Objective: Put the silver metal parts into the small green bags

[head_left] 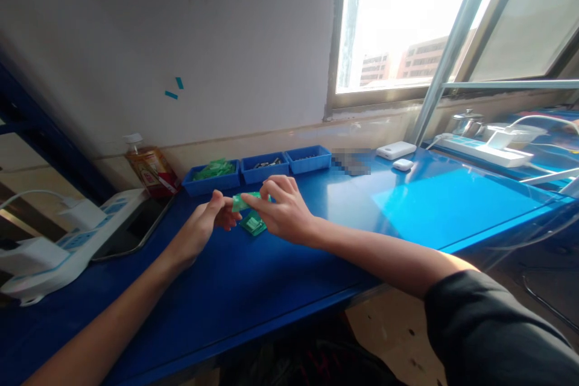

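Both my hands meet over the blue table (pixel 235 289), just in front of three blue bins. My left hand (pixel 205 226) and my right hand (pixel 278 211) pinch the same small green plastic piece (pixel 242 201) between their fingertips, holding it a little above the tabletop. A second green piece (pixel 253 223) lies flat on the table right under my right hand. The left blue bin (pixel 212 176) holds several more green pieces. The middle bin (pixel 265 167) holds small metal parts, and the right bin (pixel 308 158) holds small items I cannot make out.
A white power strip (pixel 67 241) with plugged chargers lies at the left, beside a dark tablet (pixel 136 232) and a pump bottle (pixel 149 169). A white power bank (pixel 395 149) and earbud case (pixel 402 164) sit near the window. Another power strip (pixel 484 154) is at the right.
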Available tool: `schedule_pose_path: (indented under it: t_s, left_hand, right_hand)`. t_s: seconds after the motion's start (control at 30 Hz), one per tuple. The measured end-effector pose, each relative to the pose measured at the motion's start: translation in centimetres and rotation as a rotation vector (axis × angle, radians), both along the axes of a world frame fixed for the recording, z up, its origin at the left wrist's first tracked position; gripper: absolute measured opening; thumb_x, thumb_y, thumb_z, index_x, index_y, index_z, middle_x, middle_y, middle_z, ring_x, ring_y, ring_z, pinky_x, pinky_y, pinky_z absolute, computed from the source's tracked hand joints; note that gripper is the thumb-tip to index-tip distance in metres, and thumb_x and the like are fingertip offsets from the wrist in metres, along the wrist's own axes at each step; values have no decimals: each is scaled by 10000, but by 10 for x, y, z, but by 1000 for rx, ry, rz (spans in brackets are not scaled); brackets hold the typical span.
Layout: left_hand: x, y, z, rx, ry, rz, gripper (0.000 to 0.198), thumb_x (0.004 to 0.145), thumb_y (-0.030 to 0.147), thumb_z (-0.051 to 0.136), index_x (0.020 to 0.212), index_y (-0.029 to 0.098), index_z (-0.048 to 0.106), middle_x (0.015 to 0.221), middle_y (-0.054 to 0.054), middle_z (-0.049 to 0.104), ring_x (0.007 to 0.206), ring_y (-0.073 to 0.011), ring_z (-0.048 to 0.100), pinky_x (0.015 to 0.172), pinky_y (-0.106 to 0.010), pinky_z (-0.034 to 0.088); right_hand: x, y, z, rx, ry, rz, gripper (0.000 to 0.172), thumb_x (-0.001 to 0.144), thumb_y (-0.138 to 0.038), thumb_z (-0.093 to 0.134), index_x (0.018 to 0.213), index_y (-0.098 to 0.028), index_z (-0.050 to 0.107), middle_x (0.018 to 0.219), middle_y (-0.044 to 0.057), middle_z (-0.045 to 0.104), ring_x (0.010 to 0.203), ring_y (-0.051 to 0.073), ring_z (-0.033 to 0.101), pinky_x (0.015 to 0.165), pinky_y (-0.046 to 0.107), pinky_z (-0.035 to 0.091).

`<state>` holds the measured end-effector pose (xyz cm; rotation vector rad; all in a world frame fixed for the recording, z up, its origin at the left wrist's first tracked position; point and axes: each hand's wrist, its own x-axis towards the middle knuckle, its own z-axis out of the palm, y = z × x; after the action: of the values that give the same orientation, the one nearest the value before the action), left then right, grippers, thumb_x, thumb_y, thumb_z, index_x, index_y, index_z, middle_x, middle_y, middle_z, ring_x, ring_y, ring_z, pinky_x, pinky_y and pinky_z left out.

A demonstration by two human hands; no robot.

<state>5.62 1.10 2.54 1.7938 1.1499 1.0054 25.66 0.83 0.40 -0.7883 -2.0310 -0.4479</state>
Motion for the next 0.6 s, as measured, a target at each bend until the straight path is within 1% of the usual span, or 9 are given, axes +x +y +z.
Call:
schedule_pose_path:
  t_s: [0.07,0.13,0.2,0.23,0.3,0.37,0.43,0.5,0.6]
  left_hand:
    - [1,2,-2,-39,-49,-19,458,817,589,491,800,148,614,731,-38,608,633,-160,552,603,-275,455]
    - [1,2,-2,25,-42,13,355,781,511,597,801,157,614,730,-13,592,617,-134,527,584,-243,439]
    - [0,0,-2,141,-17,106,308,777,473,617,847,173,619,725,1,593,598,-126,522,573,-233,436]
    - [0,-1,-1,213,11,162,296,786,463,609,875,182,620,732,1,602,603,-131,536,581,-238,445]
    - [-2,-3,1,398,127,218,252,805,430,594,900,200,633,792,-13,635,674,-157,580,649,-264,473]
    - [-3,-5,4,611,280,173,197,828,383,572,887,217,661,871,-31,658,793,-186,603,758,-301,479]
    - [-1,-7,7,767,400,84,181,850,335,542,880,232,688,916,-43,665,880,-200,596,839,-331,463]
    - [3,-11,11,825,467,24,192,853,324,533,895,250,704,957,-49,663,923,-207,584,862,-347,460]
    - [4,-24,22,749,456,-13,196,827,380,576,910,260,707,998,-43,658,934,-213,585,851,-340,475]
  right_hand:
    - [-1,-1,-2,-20,-78,47,324,883,-182,507,1167,-285,623,906,62,537,930,195,414,805,343,342]
    - [-4,-3,-3,-92,-63,90,324,866,-199,525,1165,-269,626,914,64,544,881,189,415,779,331,361]
    - [-7,-6,0,-229,47,136,309,839,-238,564,1137,-222,643,915,69,559,867,185,439,794,328,383]
    - [-9,-7,3,-341,131,163,298,830,-270,581,1108,-194,656,906,70,572,862,181,462,800,325,394]
    - [-11,-8,8,-670,334,237,314,848,-379,557,1010,-142,684,856,70,600,819,168,518,762,304,415]
    - [-13,-7,12,-1037,572,335,438,880,-491,463,901,-115,685,786,68,617,729,146,553,659,266,416]
    - [-14,-4,13,-1280,786,409,474,888,-510,423,808,-105,656,727,60,613,630,116,547,560,228,384]
    - [-14,1,11,-1333,909,409,358,864,-416,493,715,-112,608,659,34,586,556,88,512,502,202,346]
    - [-11,8,6,-1204,913,333,248,810,-292,537,619,-135,538,566,-17,511,514,71,459,486,190,326]
